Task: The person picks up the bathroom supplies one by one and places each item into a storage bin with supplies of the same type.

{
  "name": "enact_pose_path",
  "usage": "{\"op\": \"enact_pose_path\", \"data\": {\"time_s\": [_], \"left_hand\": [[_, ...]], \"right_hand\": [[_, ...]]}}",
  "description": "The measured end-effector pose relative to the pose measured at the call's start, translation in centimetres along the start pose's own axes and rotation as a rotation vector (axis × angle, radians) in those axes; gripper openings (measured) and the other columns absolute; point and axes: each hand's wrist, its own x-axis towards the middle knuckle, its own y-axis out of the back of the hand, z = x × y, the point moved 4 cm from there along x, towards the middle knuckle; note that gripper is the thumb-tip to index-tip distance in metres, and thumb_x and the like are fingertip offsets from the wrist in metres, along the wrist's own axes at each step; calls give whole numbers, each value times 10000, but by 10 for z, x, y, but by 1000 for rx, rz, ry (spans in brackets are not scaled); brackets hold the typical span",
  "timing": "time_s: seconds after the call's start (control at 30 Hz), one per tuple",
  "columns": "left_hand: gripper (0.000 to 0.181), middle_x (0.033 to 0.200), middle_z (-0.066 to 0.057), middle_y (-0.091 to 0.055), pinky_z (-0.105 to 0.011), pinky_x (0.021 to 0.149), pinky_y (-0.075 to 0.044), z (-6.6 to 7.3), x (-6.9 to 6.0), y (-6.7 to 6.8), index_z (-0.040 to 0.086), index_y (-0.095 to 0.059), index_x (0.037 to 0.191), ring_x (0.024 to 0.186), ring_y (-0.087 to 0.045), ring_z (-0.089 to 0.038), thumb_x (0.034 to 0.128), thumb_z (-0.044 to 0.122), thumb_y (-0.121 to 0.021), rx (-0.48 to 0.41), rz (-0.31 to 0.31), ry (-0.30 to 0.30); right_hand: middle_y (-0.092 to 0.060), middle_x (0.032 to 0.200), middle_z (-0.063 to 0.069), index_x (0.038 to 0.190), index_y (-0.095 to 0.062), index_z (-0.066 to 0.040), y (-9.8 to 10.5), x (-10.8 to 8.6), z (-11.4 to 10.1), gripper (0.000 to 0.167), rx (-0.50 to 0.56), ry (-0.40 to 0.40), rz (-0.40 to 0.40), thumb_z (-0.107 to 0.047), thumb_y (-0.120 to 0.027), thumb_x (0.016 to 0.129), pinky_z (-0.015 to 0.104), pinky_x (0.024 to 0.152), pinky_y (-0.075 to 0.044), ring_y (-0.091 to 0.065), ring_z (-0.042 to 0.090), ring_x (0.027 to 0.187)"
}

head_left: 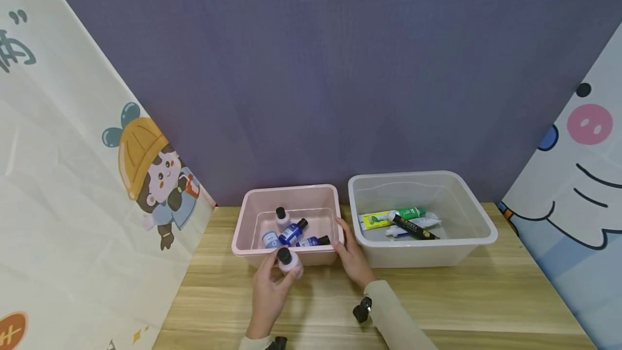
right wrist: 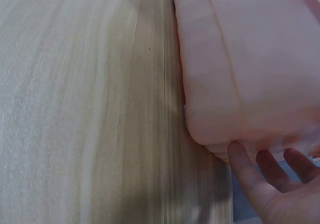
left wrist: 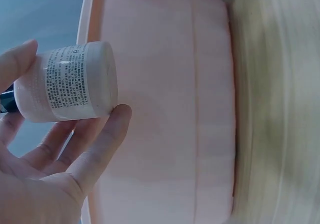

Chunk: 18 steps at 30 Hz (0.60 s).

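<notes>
My left hand [head_left: 268,297] pinches a small, pale pinkish-white bottle [head_left: 289,261] with a black cap, just in front of the pink bin [head_left: 286,191]. In the left wrist view, dense printing covers the label of this bottle [left wrist: 67,79], and a fingertip touches its base. At the bin's right end is my right hand [head_left: 353,257], its fingertips touching the outer wall near the front corner. Inside the bin lie two dark blue bottles [head_left: 290,234] with black caps, a light blue container [head_left: 270,240] and another pale, black-capped bottle [head_left: 282,220].
To the right stands a larger whitish bin [head_left: 413,255] holding a yellow-green tube [head_left: 376,220], a black tube [head_left: 413,227] and white tubes [head_left: 427,222]. Both bins sit on a wood-grain table [head_left: 214,296] against a dark blue-grey backdrop [head_left: 311,80]. Printed sheets flank both sides.
</notes>
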Motion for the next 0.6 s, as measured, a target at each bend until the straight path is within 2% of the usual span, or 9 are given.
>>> {"op": "enact_pose_path", "data": {"time_s": [0.13, 0.33, 0.47, 0.6], "left_hand": [[560, 1140, -43, -706, -302, 775, -628, 2, 1, 3, 129, -682, 1268, 944, -665, -204, 751, 115, -896, -4, 19, 12], [565, 1148, -39, -704, -285, 771, -625, 9, 4, 7, 112, -689, 1253, 936, -643, -120, 731, 50, -896, -9, 51, -28], [556, 1147, -28, -702, -278, 768, -624, 12, 6, 10, 130, -696, 1258, 978, -625, -96, 742, 62, -891, -11, 44, -56], [555, 1175, -35, -703, -307, 766, -630, 14, 9, 13, 146, -693, 1272, 1009, -626, -125, 756, 80, -886, -12, 26, -65]], "right_hand": [[-233, 1702, 93, 1576, -240, -452, 0, 0, -1, 601, 6, -8, 1, -251, -496, 1071, 686, 1226, -168, -219, 411, 1557], [-258, 1690, 108, 1582, -254, -417, 0, 0, -1, 604, 15, 5, 9, -211, -503, 1072, 673, 1229, -186, -250, 412, 1544], [-254, 1692, 94, 1581, -237, -441, -1, 0, 0, 621, 15, 12, 8, -215, -507, 1070, 673, 1228, -191, -247, 398, 1546], [-246, 1695, 95, 1582, -233, -446, -1, 0, 2, 621, 18, 11, 8, -210, -500, 1073, 679, 1225, -190, -241, 403, 1547]]}}
